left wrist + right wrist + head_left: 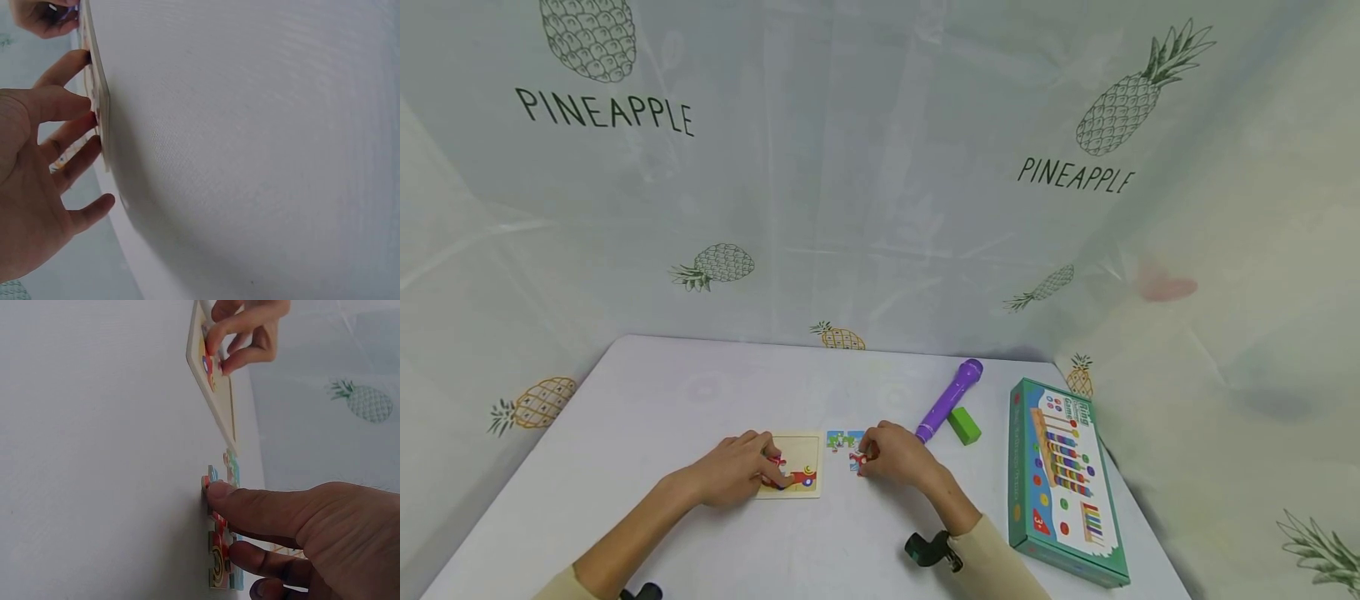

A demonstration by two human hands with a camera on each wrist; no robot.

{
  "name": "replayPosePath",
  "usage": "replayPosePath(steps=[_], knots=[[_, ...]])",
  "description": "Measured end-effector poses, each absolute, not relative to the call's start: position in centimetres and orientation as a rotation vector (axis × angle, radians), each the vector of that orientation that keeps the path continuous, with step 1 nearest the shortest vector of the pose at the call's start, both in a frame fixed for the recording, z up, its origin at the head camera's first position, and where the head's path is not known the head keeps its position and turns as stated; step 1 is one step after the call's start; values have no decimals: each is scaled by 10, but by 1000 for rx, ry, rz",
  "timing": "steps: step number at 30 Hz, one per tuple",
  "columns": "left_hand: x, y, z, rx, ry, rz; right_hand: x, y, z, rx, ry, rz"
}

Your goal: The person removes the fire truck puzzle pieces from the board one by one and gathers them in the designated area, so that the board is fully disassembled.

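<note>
My left hand (739,468) rests its fingertips on a square wooden puzzle board (807,446). A red vehicle (803,479) with a yellow detail shows at the lower part of the board. The left wrist view has the fingers spread over the pale board edge (105,119). To the right of the board, my right hand (895,454) pinches a blue-and-red jigsaw piece (854,461) between thumb and fingers. Beside it lie blue-and-green jigsaw pieces (841,439). Down at table level, red and yellow jigsaw pieces (217,559) show under the fingers, partly hidden by them.
A purple toy microphone (951,400) lies behind the right hand, with a green block (965,426) against its side. A green toy box (1063,475) with a printed picture lies along the right edge of the white table (737,550). A pineapple-print curtain (865,183) hangs behind.
</note>
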State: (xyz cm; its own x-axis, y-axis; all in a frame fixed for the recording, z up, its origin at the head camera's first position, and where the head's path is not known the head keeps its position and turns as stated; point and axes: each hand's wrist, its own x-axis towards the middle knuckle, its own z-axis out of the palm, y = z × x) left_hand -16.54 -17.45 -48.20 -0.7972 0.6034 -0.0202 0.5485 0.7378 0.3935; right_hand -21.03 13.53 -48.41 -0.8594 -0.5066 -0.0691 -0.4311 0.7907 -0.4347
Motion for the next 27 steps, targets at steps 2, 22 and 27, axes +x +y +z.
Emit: replayPosePath(steps=[2,22,27], knots=[[-165,-174,-482,925,2792,568,-210,135,-484,-735,2798,-619],[-172,-171,-491,915,2889,547,-210,134,-488,-714,2809,-608],[-173,-170,-492,895,2929,503,-211,135,-488,-713,2807,-614]])
